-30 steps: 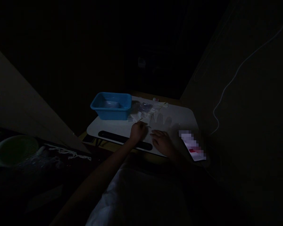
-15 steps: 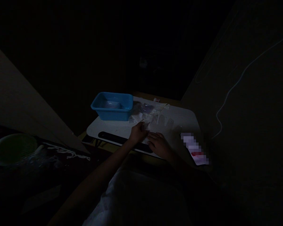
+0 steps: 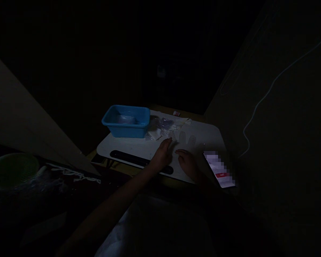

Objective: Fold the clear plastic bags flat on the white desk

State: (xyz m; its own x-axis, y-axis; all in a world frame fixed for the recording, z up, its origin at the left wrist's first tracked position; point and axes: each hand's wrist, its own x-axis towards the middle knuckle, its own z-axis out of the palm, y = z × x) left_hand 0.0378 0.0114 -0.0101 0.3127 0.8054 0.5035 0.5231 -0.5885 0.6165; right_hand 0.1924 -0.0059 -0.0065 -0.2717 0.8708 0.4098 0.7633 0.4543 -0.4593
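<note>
In dim light both my hands rest on a small white table (image 3: pixel 128 145). My left hand (image 3: pixel 162 156) lies flat with its fingers stretched toward a clear plastic glove or bag (image 3: pixel 184 136) spread on the tabletop; the fingertips reach its near edge. My right hand (image 3: pixel 187 162) lies just to the right, fingers loosely out, holding nothing that I can see. Crumpled clear wrappers (image 3: pixel 160 127) lie beyond the hands.
A blue plastic tub (image 3: pixel 125 120) stands at the table's back left. A black strip (image 3: pixel 135 160) runs along the front edge. A white packet with a red mark (image 3: pixel 219 170) lies at the right. A green bowl (image 3: pixel 12 170) and white cord (image 3: pixel 75 174) sit far left.
My left hand had pinched and lifted the clear plastic sheet; now the sheet lies flat again and the hand is opened out on the table. My right hand shifted slightly right.
</note>
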